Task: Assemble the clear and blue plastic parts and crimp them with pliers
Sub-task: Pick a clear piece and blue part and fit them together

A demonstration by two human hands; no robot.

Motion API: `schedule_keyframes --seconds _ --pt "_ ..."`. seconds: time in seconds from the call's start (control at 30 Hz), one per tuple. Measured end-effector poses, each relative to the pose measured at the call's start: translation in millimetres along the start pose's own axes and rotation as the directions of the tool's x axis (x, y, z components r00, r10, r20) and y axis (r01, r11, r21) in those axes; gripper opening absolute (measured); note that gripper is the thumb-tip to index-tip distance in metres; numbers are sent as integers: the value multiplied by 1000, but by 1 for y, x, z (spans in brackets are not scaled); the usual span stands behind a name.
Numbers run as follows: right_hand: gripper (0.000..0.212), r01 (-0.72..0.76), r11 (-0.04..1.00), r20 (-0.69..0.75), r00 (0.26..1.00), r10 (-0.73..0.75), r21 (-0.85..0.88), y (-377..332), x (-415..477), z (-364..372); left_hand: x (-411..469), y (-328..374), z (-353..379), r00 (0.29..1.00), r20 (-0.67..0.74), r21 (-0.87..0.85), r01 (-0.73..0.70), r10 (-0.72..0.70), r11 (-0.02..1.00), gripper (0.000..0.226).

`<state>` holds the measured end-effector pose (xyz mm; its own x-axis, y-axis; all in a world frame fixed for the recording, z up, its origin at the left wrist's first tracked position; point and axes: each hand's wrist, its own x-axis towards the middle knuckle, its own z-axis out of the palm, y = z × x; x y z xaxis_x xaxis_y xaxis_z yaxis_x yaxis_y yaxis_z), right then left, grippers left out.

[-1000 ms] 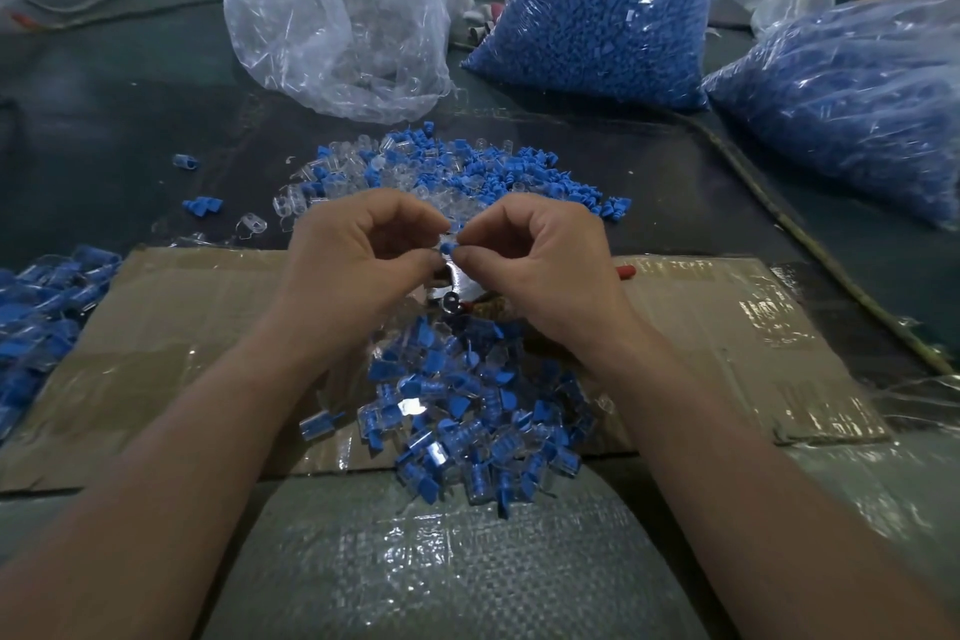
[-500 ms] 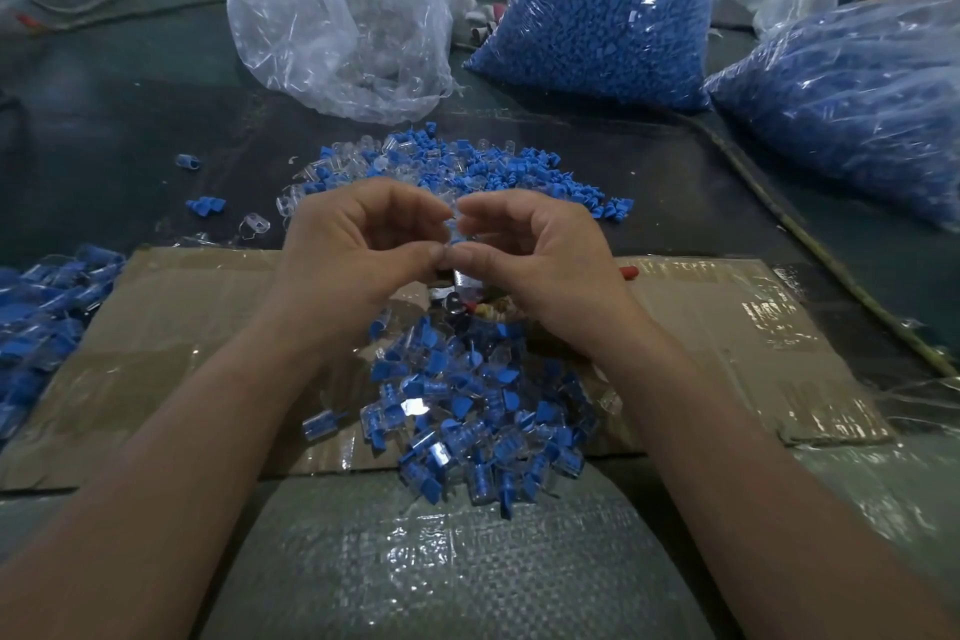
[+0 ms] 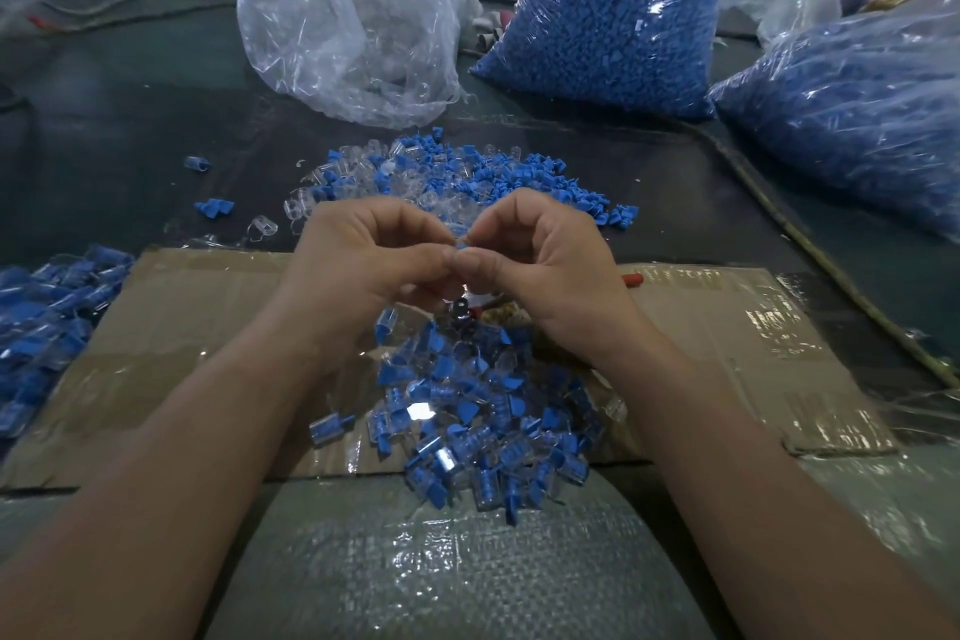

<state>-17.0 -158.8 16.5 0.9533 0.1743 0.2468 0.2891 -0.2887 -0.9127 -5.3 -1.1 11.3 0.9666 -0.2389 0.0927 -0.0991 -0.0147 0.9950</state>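
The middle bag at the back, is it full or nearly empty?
Full: the middle bag bulges with blue parts up to the picture's top edge.

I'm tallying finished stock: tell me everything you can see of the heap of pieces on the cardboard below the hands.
The heap is a loose jumble of small pieces, each a clear plastic shell with a blue insert, some glinting. It lies on the taped cardboard, spilling over its near edge onto woven sacking. The left hand and right hand work above it.

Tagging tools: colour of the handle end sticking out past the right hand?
Red; the pliers handle end shows in the head view.
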Motion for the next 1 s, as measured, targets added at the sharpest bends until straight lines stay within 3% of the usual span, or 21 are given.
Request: schedule_keyframes --seconds 0.17,0.4,0.6,0.8,1.0 --pt "26 84 996 -4 996 -84 -42 2 -2 3 0 3 1 998 -17 -112 63 -66 992 2" --pt "26 241 957 -83 963 -257 -162 6 -2 3 4 4 -2 991 24 -182 134 -132 974 17" --pt "23 338 887 -45 928 -370 -316 10 0 4 2 4 -1 990 3 -207 136 -138 969 17" --pt "25 359 872 -34 919 -392 -332 10 1 2 3 5 -1 988 22 -175 152 -150 973 18" --pt "23 367 862 -101 900 -424 -349 11 0 -1 3 7 -2 984 81 -266 175 -159 948 16"
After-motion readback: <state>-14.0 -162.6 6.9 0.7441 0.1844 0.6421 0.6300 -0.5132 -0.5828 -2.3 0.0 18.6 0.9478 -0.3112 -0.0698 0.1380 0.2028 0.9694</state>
